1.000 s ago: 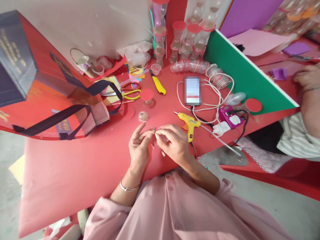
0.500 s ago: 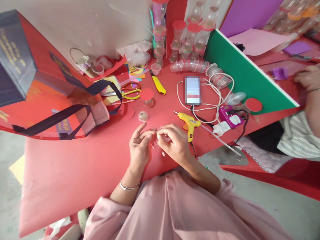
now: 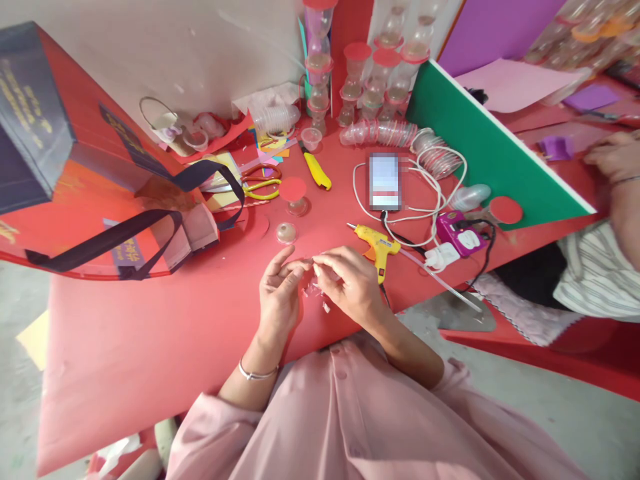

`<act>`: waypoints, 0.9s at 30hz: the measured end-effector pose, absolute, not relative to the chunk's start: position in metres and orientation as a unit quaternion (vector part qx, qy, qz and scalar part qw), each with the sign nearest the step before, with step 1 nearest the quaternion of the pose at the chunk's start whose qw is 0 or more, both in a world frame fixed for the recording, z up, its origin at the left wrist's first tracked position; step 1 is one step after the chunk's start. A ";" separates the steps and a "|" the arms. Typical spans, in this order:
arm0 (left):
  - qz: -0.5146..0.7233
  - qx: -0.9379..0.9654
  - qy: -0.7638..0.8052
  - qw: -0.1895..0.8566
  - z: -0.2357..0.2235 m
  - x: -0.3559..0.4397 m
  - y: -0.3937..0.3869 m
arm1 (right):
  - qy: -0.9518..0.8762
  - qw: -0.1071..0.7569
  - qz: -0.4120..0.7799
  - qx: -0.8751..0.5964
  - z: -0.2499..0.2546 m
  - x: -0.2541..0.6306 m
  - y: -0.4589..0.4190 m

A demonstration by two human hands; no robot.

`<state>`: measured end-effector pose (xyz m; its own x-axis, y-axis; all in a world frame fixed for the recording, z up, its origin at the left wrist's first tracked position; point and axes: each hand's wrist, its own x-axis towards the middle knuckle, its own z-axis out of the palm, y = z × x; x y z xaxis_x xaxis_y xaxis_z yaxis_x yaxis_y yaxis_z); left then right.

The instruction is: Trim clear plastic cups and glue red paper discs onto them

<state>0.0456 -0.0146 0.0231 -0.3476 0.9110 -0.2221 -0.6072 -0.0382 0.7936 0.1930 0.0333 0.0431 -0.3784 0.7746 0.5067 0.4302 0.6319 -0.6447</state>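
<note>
My left hand (image 3: 281,290) is closed in a pinch, thumb against forefinger. Right beside it my right hand (image 3: 347,280) pinches too, and the fingertips of both hands meet over the table. Whatever lies between them is too small to make out. Below the fingers lie small pinkish scraps (image 3: 326,307). Just beyond my left hand sits a small clear plastic cup (image 3: 286,233), upside down. Behind that stands a cup piece with a red disc (image 3: 293,189) on top. A yellow glue gun (image 3: 377,248) lies to the right of my right hand.
A large red gift bag (image 3: 90,173) stands at the left. Yellow-handled scissors (image 3: 263,189), a yellow utility knife (image 3: 316,167), a phone (image 3: 385,181) with a white cable and a purple power adapter (image 3: 461,235) lie around. A green board (image 3: 495,147) stands at right, a co-worker's arm (image 3: 623,200) beyond it.
My right fingertips have shifted slightly left, closer to the left fingertips. My left hand and the things on the table look the same.
</note>
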 end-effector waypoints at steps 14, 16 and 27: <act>0.693 0.187 0.458 0.525 0.024 0.048 -0.016 | -0.814 0.423 0.140 -0.371 0.041 0.192 0.035; 0.691 0.183 0.463 0.524 0.024 0.047 -0.016 | -0.808 0.430 0.142 -0.377 0.040 0.192 0.035; 0.699 0.207 0.478 0.490 0.020 0.049 -0.014 | -0.768 0.413 0.299 -0.388 0.043 0.197 0.032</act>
<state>0.0495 -0.0142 0.0200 -0.4343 0.8828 -0.1790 -0.4865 -0.0626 0.8714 0.1972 0.0317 0.0434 -0.3573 0.8433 0.4015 0.3492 0.5193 -0.7800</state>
